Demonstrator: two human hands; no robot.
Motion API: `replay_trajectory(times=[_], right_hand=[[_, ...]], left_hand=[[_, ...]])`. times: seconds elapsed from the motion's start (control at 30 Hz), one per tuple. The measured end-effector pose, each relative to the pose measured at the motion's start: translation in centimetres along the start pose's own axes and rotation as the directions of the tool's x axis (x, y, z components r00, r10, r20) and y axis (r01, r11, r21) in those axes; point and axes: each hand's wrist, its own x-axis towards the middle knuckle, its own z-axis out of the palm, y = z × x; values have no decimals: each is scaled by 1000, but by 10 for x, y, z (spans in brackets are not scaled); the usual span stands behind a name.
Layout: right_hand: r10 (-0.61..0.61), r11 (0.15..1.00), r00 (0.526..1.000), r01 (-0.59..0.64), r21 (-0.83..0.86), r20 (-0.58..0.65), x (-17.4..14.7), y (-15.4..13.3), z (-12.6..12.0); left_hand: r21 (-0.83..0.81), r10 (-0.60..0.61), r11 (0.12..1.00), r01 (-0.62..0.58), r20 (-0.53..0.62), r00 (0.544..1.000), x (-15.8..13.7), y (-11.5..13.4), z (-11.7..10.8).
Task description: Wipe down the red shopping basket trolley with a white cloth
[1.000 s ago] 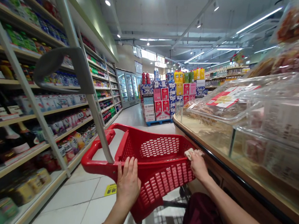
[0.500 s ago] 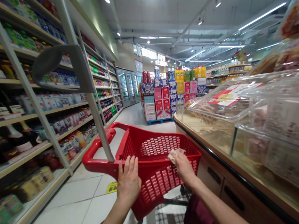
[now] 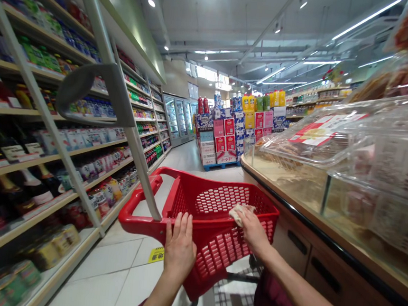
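Observation:
A red plastic shopping cart basket (image 3: pixel 208 265) with perforated walls stands in front of me. My left hand (image 3: pixel 180 248) lies against its near side, fingers stretched up with their tips at the top rim. Farther right along the same rim, my right hand (image 3: pixel 252 231) is closed on a pale, crumpled cloth (image 3: pixel 237 214) and presses it to the edge. The fingertips of that hand are partly hidden by the cloth. A grey pole with a looped handle (image 3: pixel 98 93) rises from the cart's left end.
Drink shelves (image 3: pixel 64 152) line the left side. A wooden display counter (image 3: pixel 293 199) with clear food packs (image 3: pixel 316 129) stands close on the right. Ahead are stacked drink cartons (image 3: pixel 222 142) on a blue pallet (image 3: pixel 219 166). A yellow sticker (image 3: pixel 156 254) marks the tiled floor.
The whole scene has shifted slightly to the right in view. Both hands keep about the same places on the cart rim, with the cloth still in my right hand.

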Motion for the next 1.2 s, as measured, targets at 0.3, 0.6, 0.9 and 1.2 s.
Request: replay_trajectory(times=[0.3, 0.6, 0.9, 1.2], right_hand=[[-19, 1000, 996, 19, 4, -87, 3, -35, 9], [52, 993, 995, -42, 110, -89, 8, -28, 10], [-93, 797, 955, 241, 554, -281, 54, -241, 26], [-212, 647, 741, 595, 477, -637, 166, -268, -100]], left_hand=[[-38, -23, 999, 22, -26, 999, -1, 7, 1], [19, -225, 971, 239, -275, 935, -5, -89, -32], [1, -137, 990, 140, -194, 971, -3, -104, -31], [-41, -186, 983, 182, -154, 970, -9, -96, -39]])
